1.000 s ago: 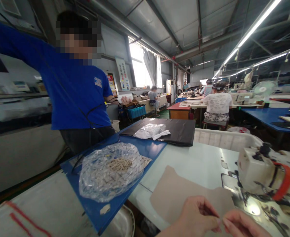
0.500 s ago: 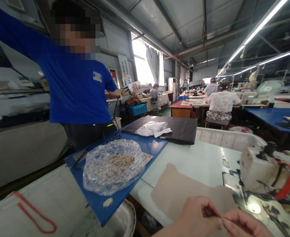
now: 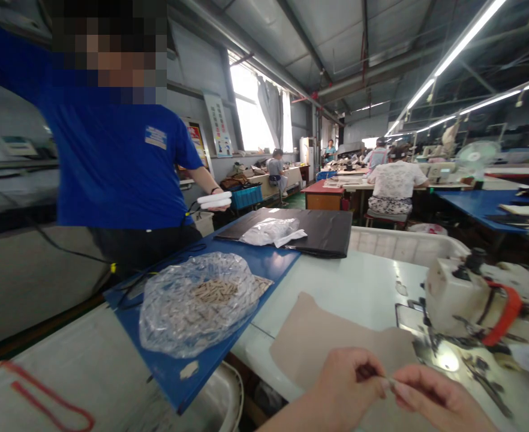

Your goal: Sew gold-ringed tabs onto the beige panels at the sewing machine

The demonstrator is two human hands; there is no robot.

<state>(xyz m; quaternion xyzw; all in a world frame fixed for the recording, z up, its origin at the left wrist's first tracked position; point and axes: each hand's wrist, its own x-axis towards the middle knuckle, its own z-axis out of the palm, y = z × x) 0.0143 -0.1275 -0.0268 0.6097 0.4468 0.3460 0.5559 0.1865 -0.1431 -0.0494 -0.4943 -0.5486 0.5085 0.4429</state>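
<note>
1. Left hand (image 3: 348, 381) and right hand (image 3: 430, 393): fingertips pinched on a tiny greyish piece (image 3: 391, 384), too small to identify; two-handed grip probably for fine control.
2. Flat beige sheet piece (image 3: 312, 342) on pale-green tabletop (image 3: 336, 279), near white sewing machine (image 3: 447, 294); likely for reach.
3. Crumpled clear plastic bag (image 3: 159, 306) of small beige strips (image 3: 217, 292) on blue board (image 3: 163, 375), probably open for access.

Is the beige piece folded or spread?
Spread: the piece lies flat on the table, no fold showing; the left hand hides part.

Obst.: sewing mach. (image 3: 456, 300) R; bag (image 3: 179, 309) L
</note>
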